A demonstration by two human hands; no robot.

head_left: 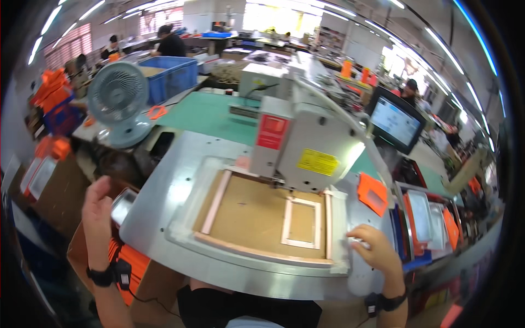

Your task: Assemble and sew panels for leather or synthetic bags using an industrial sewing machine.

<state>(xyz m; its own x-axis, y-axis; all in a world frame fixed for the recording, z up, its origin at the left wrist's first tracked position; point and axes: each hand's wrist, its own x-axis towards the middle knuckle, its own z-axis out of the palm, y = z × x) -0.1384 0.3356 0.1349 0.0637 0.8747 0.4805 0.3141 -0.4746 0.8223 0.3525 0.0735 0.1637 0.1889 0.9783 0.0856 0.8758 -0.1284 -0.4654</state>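
My left hand is raised at the left edge of the metal machine table, fingers loosely curved and apart, beside a small clear-windowed piece above a box of orange pieces. My right hand has its fingers curled at the right edge of a clear template, on something small and pale I cannot make out. The template carries a tan board with pale strip borders and a smaller inner frame, under the grey sewing machine head. An orange piece lies at right.
A fan, blue crate and dark phone-like object stand or lie behind. A monitor and bin of stacked pieces are at right. Several people work farther back, one in dark clothing.
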